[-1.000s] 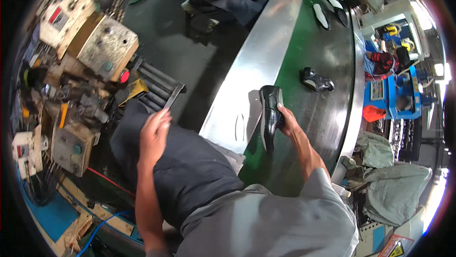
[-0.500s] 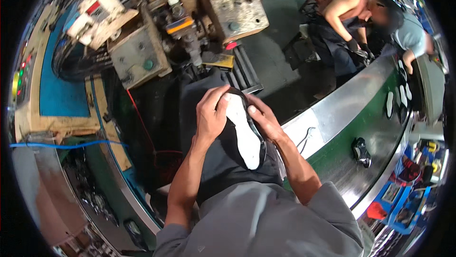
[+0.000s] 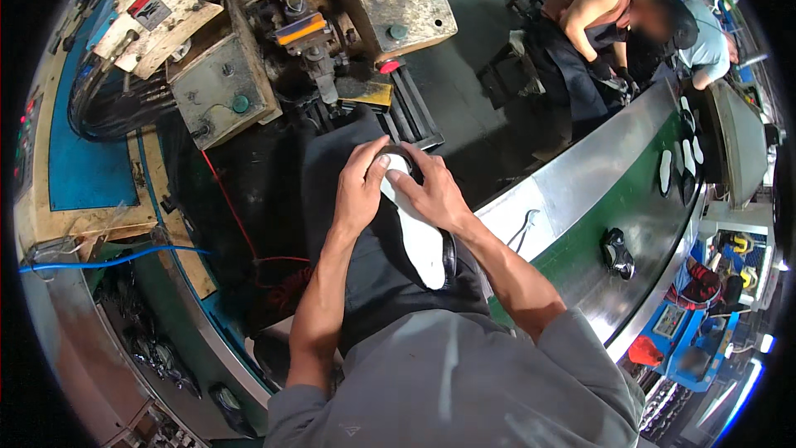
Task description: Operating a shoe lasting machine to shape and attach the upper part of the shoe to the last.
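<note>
A black shoe upper (image 3: 423, 249) rests over my lap with its long white bottom facing up. Its far end points toward the machine, and a dark rim shows along the right side near the closer end. My left hand (image 3: 361, 187) grips the far end from the left, thumb on the white bottom's edge. From the right, my right hand (image 3: 433, 189) is closed around the same end, its thumb lying across the white face. The fingers beneath the upper are partly hidden.
Ahead stands a machine with two worn control boxes (image 3: 224, 87). At right, a green conveyor belt (image 3: 572, 257) with a metal edge carries a black shoe (image 3: 618, 254) and several white-bottomed pieces. A co-worker (image 3: 593, 13) sits beyond. Another belt with dark shoes (image 3: 230, 406) runs at left.
My right hand has moved from the upper's right side up to its far end, its thumb now over the white bottom. My left hand still grips there. The whole view has shifted slightly.
</note>
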Demonstrator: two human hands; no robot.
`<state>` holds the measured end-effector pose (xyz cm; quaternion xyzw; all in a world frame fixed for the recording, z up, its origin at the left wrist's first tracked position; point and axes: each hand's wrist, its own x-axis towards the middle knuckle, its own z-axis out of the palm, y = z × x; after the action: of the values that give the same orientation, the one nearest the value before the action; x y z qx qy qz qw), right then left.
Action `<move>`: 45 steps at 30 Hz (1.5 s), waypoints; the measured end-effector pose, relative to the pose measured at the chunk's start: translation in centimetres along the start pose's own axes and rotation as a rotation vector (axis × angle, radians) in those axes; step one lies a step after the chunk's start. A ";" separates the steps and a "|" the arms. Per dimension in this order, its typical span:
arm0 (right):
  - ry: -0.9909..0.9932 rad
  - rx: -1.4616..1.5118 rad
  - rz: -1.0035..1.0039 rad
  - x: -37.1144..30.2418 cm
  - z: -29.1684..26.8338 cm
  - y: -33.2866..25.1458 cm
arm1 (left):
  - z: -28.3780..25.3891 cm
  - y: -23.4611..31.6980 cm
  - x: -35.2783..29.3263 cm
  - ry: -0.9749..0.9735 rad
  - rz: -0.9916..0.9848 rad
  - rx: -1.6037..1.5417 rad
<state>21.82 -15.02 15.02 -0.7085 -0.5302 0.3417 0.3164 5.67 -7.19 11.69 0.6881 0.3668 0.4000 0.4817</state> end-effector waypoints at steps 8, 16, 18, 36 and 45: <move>0.059 0.032 -0.042 -0.2 0.8 1.9 | 2.3 -0.9 -1.0 0.050 -0.057 0.039; 0.001 0.609 0.109 -0.9 0.9 5.1 | 4.1 -1.0 -1.9 0.074 -0.491 -0.969; -0.077 1.175 0.205 -1.0 0.7 5.8 | 3.7 -2.6 -3.0 -0.026 -0.658 -1.338; -0.150 -0.526 -0.093 -13.5 -1.6 -0.2 | 5.5 -1.8 -2.0 0.141 -0.540 -0.259; -0.010 -0.455 -0.350 -11.9 -1.9 0.6 | 0.8 -3.3 2.1 0.103 -0.089 0.184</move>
<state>21.29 -26.89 17.36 -0.6571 -0.7093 0.1576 0.2008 6.88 -4.75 8.77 0.6910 0.4565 0.3777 0.4141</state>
